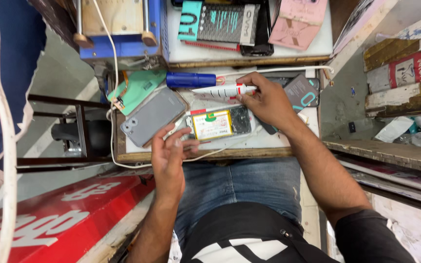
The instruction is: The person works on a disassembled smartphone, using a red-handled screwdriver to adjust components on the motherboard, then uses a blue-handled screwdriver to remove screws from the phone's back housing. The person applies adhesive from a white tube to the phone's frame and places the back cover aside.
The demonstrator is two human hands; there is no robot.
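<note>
Blue cyl. [190, 80], green mat [140, 87]

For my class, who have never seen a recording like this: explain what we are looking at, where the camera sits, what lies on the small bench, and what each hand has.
There is one picture, taken by a camera worn on a person's head and looking straight down over their lap. No machine is involved: the two bare hands belong to that person.

In front of them is a small wooden tray. On it lies an opened phone with its yellow battery showing, a grey phone back cover, a green cover and a blue cylinder.

The right hand holds a small white tube with a red band. The left hand is open at the opened phone's near edge, gripping nothing.
</note>
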